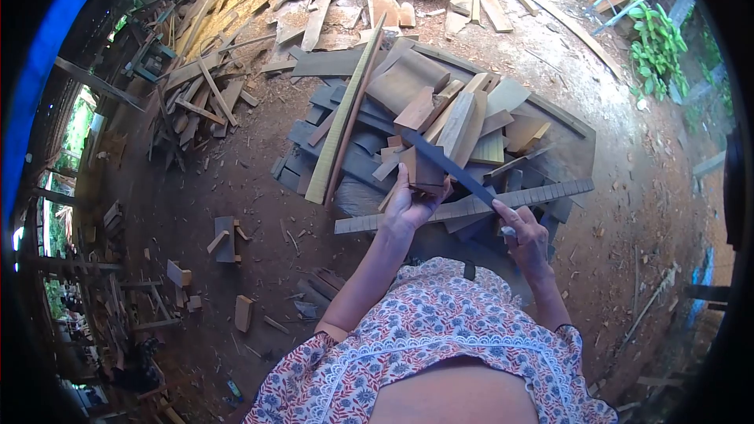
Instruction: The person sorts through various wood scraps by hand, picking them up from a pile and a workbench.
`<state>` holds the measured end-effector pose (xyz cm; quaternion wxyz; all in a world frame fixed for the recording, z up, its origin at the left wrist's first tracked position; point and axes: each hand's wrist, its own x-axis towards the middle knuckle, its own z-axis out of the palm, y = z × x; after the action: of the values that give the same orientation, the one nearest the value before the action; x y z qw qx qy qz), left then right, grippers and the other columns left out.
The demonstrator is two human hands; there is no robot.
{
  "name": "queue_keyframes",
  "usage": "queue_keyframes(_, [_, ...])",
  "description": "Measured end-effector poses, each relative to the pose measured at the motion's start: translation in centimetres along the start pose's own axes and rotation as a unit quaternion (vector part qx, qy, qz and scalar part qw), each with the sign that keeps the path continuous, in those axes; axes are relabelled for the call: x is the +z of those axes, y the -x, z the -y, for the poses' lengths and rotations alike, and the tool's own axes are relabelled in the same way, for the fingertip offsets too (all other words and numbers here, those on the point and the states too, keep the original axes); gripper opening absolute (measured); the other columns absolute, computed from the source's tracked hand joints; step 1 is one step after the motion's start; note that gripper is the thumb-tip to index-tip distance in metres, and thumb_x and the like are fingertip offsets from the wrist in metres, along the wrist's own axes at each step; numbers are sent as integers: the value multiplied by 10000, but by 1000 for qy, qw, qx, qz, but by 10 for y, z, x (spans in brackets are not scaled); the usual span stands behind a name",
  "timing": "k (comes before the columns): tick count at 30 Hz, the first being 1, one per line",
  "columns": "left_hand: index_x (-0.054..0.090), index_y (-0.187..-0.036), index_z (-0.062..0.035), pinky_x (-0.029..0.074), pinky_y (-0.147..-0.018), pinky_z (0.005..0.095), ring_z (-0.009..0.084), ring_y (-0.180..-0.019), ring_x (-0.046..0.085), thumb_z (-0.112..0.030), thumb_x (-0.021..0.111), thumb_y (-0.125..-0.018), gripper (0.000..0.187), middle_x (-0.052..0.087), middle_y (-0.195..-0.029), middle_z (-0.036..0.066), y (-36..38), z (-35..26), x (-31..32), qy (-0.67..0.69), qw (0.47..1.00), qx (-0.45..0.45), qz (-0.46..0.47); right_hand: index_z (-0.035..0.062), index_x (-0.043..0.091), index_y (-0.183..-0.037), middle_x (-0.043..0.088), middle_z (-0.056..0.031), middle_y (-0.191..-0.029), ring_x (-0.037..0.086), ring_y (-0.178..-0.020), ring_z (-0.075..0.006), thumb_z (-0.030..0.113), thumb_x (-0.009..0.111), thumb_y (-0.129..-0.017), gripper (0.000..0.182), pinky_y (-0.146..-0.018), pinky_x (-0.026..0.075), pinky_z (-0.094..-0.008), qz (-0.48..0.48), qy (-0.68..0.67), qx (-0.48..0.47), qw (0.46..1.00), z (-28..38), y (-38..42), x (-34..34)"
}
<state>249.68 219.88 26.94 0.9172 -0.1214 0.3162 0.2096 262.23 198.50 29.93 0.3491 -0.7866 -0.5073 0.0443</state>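
Note:
My left hand [415,202] is closed around a brown wooden block [424,169], thumb along its left side and fingers beneath. In my right hand [524,235] is a long flat dark blade [459,173], pointing up and to the left. The blade's far end overlaps the top of the block in this view. A small pale piece [509,232] shows at my right fingers. Just beyond both hands lies a heap of cut wood pieces [463,122] on dark boards.
A yellowish strip of wood [345,118] slants up across the heap's left side. A notched strip [463,206] crosses its near edge. Loose blocks [244,313] lie on the earth floor at left. Scrap wood piles [208,102] stand behind, with a leafy plant [656,43] at far right.

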Motion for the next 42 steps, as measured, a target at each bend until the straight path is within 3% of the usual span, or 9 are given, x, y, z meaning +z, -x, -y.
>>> queue_keyframes(4, [462,-1228,-77,511,-854,460,277,-954,579,-449,525,-898,501,561,-1095,140,-2,3,-6,-40,999,18,3,222,605,-1211,570,-47,-744,614,-631,-201,-13,607,-736,530,-576,513,-327,35,-13,-86,996,-3,9,5])
queue_keyframes(14, [393,-1296,-30,508,-848,362,193,-1072,560,-407,613,-881,603,522,-1215,105,8,30,-1,-273,955,94,65,168,594,-1231,502,-65,-736,524,-632,-183,-4,600,-804,460,-602,451,-318,-108,-97,69,987,-31,0,-8])
queue_keyframes(20, [351,-1329,-17,487,-883,343,168,-1096,540,-362,620,-885,623,502,-1216,105,4,18,-2,-476,814,311,119,67,604,-1181,480,-48,-706,484,-603,-155,-28,581,-798,396,-569,412,-298,-7,-85,26,996,-20,14,-37])
queue_keyframes(25, [323,-1343,-23,430,-981,385,224,-1158,510,-379,484,-945,558,490,-1257,141,8,6,-7,-286,937,159,122,171,629,-1177,512,-44,-696,540,-593,-167,35,618,-799,402,-548,454,-306,19,-60,8,998,-4,13,-41])
queue_keyframes(28, [330,-1368,-56,404,-1011,435,261,-1210,479,-476,418,-951,599,462,-1312,147,18,0,2,-229,930,103,269,182,628,-1182,523,-41,-700,560,-598,-173,31,624,-791,419,-548,465,-303,43,-74,6,996,-3,14,-40])
queue_keyframes(32, [305,-1396,-61,401,-1011,453,294,-1209,477,-593,364,-919,716,418,-1354,172,6,7,-13,-238,932,138,236,190,626,-1187,534,-42,-705,569,-590,-167,21,631,-778,443,-544,475,-305,56,-85,-17,995,4,15,-37])
queue_keyframes(34, [278,-1421,-77,393,-1009,490,327,-1203,475,-629,415,-880,785,383,-1383,192,10,15,-4,-96,914,7,395,205,630,-1181,535,-40,-703,570,-585,-165,25,636,-775,444,-542,479,-310,54,-70,-1,996,5,16,-36])
queue_keyframes(39, [249,-1432,-74,390,-991,533,368,-1203,459,-641,440,-861,828,361,-1388,213,-7,1,-16,-95,943,-22,317,257,629,-1174,535,-36,-694,574,-573,-173,40,649,-770,458,-544,495,-322,86,-24,-7,996,7,23,-42])
queue_keyframes(42, [242,-1429,-60,409,-980,515,374,-1210,449,-607,426,-886,792,354,-1383,223,-8,2,-26,-106,949,-24,295,178,623,-1188,553,-65,-721,609,-659,-208,58,612,-799,407,-595,491,-316,148,-5,3,989,2,23,-36])
